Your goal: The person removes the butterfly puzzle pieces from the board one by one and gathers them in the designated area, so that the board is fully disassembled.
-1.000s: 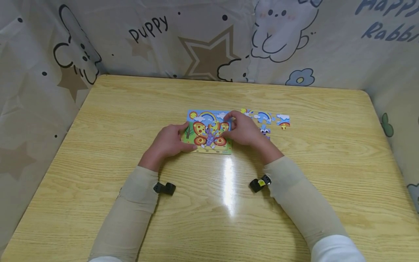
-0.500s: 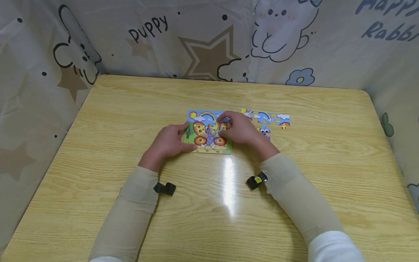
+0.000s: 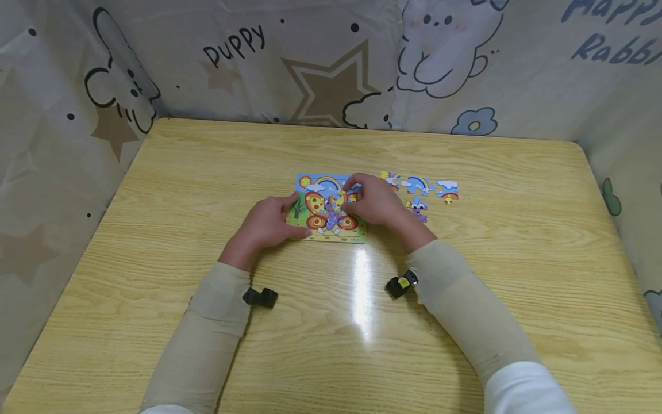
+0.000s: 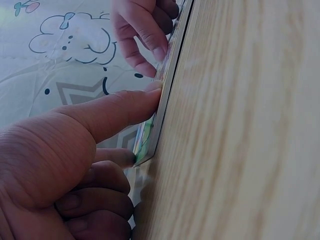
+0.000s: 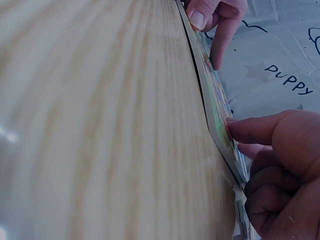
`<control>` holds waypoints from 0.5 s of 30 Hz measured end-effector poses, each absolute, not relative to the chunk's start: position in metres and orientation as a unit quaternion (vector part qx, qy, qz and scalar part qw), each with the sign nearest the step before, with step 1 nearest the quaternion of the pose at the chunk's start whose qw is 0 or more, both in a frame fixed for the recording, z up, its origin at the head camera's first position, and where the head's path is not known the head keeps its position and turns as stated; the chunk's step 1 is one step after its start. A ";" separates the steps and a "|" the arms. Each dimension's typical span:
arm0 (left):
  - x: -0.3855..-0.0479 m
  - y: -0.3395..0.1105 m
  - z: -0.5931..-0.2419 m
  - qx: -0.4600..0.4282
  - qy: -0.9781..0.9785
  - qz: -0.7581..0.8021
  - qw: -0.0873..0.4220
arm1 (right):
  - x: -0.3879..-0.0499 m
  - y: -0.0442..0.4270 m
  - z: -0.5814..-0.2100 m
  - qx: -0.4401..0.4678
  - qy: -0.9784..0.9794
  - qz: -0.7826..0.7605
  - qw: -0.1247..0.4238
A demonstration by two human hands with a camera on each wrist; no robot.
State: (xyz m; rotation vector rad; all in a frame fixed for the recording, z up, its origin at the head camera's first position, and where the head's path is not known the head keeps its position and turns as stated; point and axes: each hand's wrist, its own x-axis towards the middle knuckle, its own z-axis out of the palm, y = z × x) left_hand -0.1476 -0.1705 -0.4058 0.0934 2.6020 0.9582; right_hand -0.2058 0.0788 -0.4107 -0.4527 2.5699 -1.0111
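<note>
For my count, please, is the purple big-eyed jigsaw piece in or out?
Out: the piece lies beside the multicoloured rectangular butterfly board.

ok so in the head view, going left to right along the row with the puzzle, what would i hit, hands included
Left hand → butterfly puzzle → right hand → loose rainbow piece → loose cloud-topped piece at the far right.
</note>
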 end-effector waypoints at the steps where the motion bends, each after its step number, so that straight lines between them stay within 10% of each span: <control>1: -0.147 -0.170 -0.406 0.033 0.922 0.339 0.182 | -0.206 0.079 -0.410 -0.157 0.907 -0.353 0.171; 15: -0.148 -0.171 -0.407 0.035 0.922 0.338 0.184 | -0.207 0.075 -0.409 -0.123 0.927 -0.318 0.154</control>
